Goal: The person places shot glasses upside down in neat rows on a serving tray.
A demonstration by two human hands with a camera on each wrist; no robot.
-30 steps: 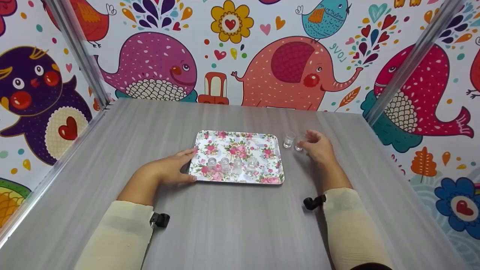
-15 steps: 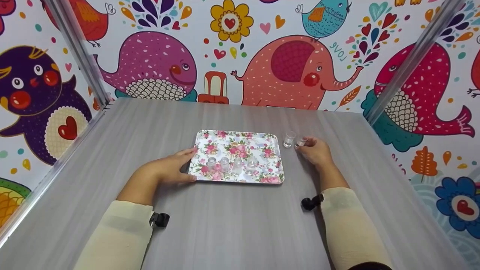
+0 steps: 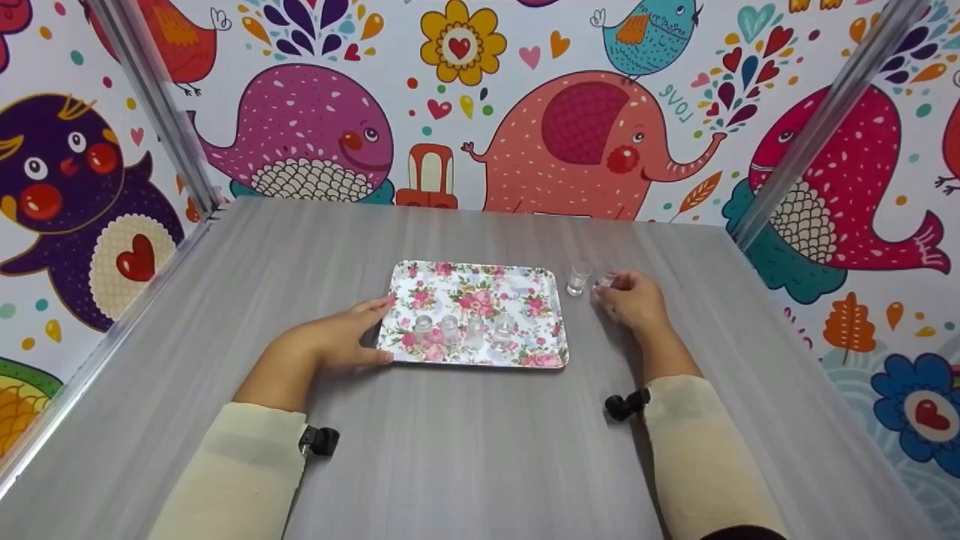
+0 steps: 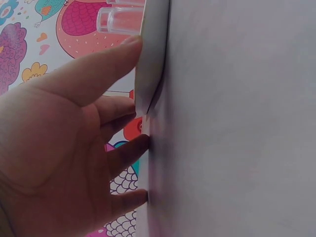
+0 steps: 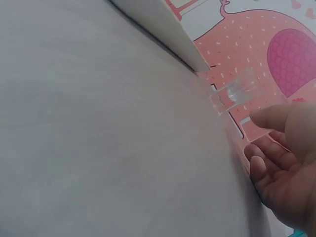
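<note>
A floral tray (image 3: 476, 285) lies on the table with several small clear shot glasses (image 3: 449, 330) in a row along its near half. My left hand (image 3: 341, 335) touches its left edge, fingers fairly straight, thumb at the near left corner. In the left wrist view the thumb tip (image 4: 132, 44) meets the tray's rim (image 4: 152, 54). Right of the tray, a clear shot glass (image 3: 602, 283) is pinched between the thumb and fingers of my right hand (image 3: 637, 304), partly hidden by them. Another shot glass (image 3: 577, 279) stands upright between that hand and the tray.
The grey table (image 3: 465, 442) reaches back to a wall (image 3: 465, 112) printed with cartoon animals. Metal posts (image 3: 810, 142) rise at both back corners. A small black camera (image 3: 626, 405) is strapped at each sleeve cuff.
My right hand's fingertips have lowered and drawn in around the right-hand shot glass. The left hand, the tray and the glasses on it have stayed in place.
</note>
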